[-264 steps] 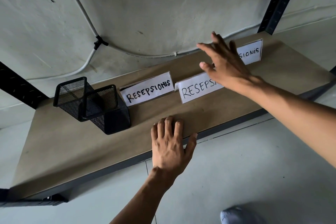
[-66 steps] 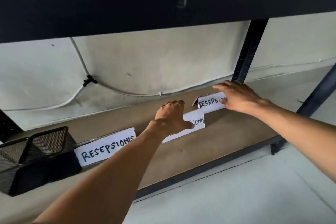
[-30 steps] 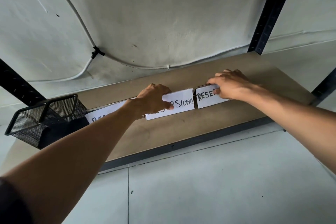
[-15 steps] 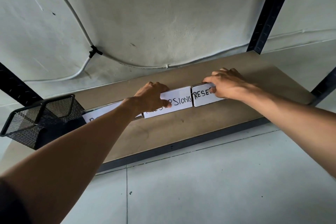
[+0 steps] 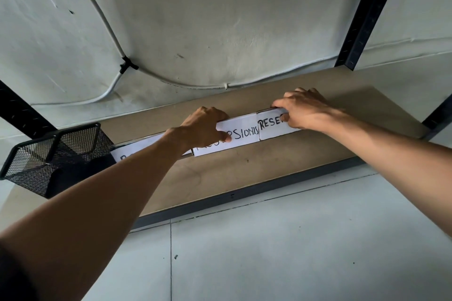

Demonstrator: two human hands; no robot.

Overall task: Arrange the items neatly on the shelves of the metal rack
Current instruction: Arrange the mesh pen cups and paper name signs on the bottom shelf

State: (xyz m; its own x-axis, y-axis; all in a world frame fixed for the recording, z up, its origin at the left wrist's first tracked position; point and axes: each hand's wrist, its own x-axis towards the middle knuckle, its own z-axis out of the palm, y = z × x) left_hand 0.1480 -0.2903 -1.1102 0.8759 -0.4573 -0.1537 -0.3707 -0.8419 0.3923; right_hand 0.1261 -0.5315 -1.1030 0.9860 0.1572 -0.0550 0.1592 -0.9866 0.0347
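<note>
The middle card (image 5: 244,139) stands on the shelf (image 5: 244,173), the right card (image 5: 270,128) touching it. The grip of the left hand (image 5: 203,127) pinches it; that of the right hand (image 5: 303,111) clamps the right card. Probably lining them up; next, release without toppling.

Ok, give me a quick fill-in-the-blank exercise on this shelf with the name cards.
1. The name card gripped by the left hand is the ____ of three in the row.
2. The end card pinched by the right hand starts with the letters ____.
3. The pen holders beside the row are black wire ____.
Missing words: middle; RESE; mesh.
</note>
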